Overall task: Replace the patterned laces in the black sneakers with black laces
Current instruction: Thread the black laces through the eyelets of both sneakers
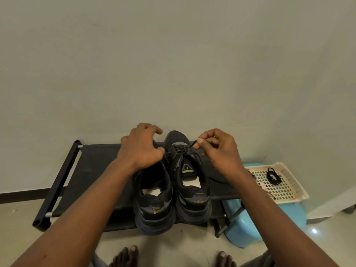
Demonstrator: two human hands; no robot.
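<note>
Plain wall, black rack (92, 164) low centre, sneakers (154, 201) parked on it. Pinching the black lace (178, 150) with left hand (140, 147) and right hand (219, 151), one end each, over the right-of-frame shoe. Probably light and floppy, best grabbed at the tips.

The only readable sign is a small yellowish mark resembling a 7 on the tongue label (186, 168) of the right-hand sneaker (192, 191), while the yellow heel markings (201, 200) are too blurred to read.

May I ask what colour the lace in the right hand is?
The lace is black; the head view shows it.
</note>
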